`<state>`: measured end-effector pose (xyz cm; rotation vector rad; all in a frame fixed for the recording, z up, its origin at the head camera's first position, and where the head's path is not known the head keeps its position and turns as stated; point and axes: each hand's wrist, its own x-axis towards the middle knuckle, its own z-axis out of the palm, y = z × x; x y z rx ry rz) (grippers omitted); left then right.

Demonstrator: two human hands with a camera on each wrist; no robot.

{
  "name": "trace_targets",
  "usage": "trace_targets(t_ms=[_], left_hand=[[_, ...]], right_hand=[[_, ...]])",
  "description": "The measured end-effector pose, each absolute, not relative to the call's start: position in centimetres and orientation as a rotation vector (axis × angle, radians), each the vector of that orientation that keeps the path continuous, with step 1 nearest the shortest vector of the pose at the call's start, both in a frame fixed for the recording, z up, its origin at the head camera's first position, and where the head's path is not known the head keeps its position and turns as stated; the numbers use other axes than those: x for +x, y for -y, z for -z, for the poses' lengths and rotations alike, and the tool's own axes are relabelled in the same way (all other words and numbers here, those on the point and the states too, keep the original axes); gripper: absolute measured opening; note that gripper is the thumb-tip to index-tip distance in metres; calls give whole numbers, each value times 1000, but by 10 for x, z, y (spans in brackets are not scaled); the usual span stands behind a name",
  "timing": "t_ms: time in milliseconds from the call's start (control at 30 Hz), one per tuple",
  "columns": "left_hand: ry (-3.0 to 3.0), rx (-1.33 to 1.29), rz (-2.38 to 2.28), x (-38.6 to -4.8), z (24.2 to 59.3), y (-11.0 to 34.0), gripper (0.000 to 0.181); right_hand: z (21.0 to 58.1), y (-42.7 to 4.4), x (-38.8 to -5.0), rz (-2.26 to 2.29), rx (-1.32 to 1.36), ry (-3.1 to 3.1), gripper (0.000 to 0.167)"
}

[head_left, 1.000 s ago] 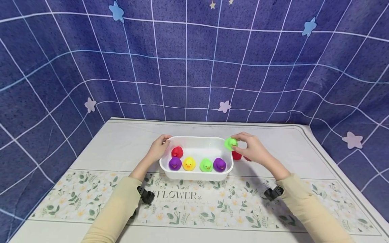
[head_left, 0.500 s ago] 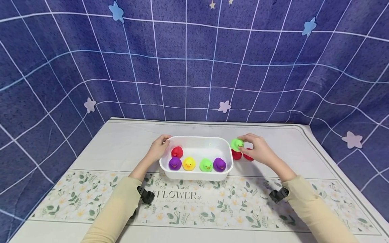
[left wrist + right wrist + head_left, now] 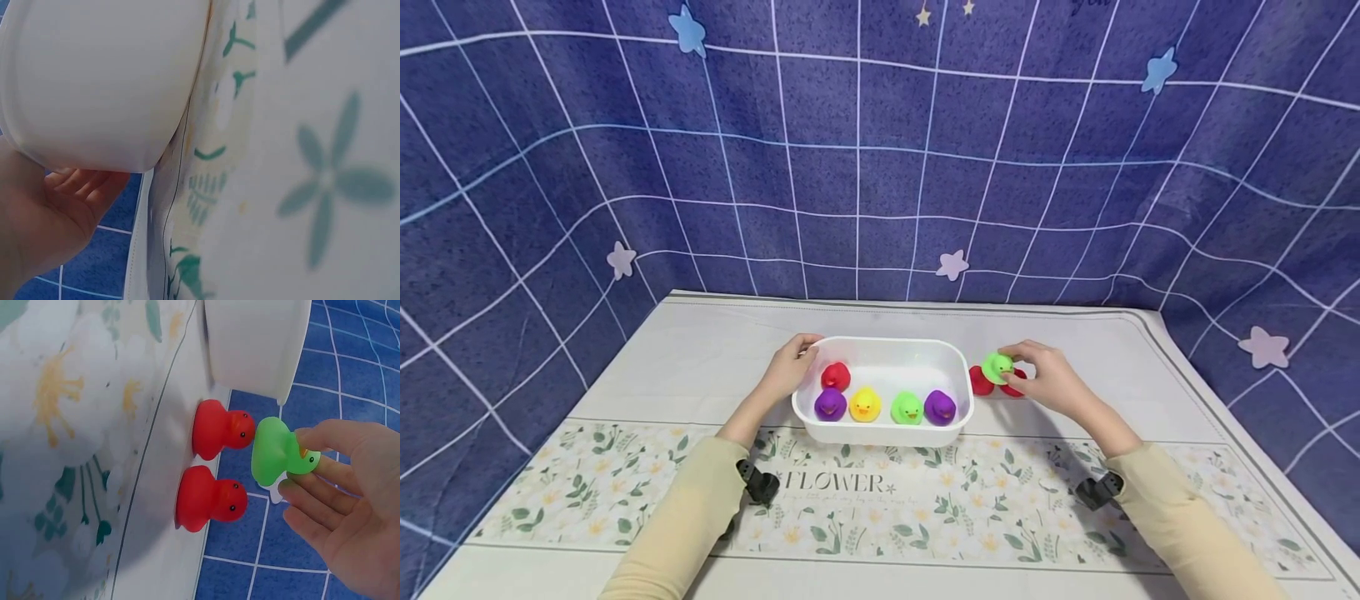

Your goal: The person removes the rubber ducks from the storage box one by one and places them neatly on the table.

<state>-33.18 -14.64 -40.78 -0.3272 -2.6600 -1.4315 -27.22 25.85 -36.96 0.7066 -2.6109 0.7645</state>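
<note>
My right hand (image 3: 1051,380) pinches a green rubber duck (image 3: 997,367) by its head, thumb against fingers, to the right of a white plastic tub (image 3: 880,434). The duck is held above two red rubber ducks; in the right wrist view the nearer red duck (image 3: 212,430) and the other red duck (image 3: 211,500) stand side by side on the table. My left hand (image 3: 789,367) holds the left end of the tub, its fingers along the outer wall in the left wrist view (image 3: 81,206). Part of its thumb is hidden there.
Inside the tub sit a red duck (image 3: 836,377), two purple ducks (image 3: 831,406), a yellow duck (image 3: 865,405) and another green duck (image 3: 907,409). A flower-printed cloth (image 3: 850,533) covers the table. Behind hangs a blue gridded curtain (image 3: 880,183).
My right hand has carried the green duck rightward from above the tub's right rim to over the red ducks. My left hand and the tub have stayed in place.
</note>
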Motion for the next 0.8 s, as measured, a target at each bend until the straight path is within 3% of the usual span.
trace_targets(t_ms=[800], left_hand=[[2668, -318, 1434, -332, 408, 147, 33]], right_hand=[[372, -283, -270, -698, 596, 2628, 36]])
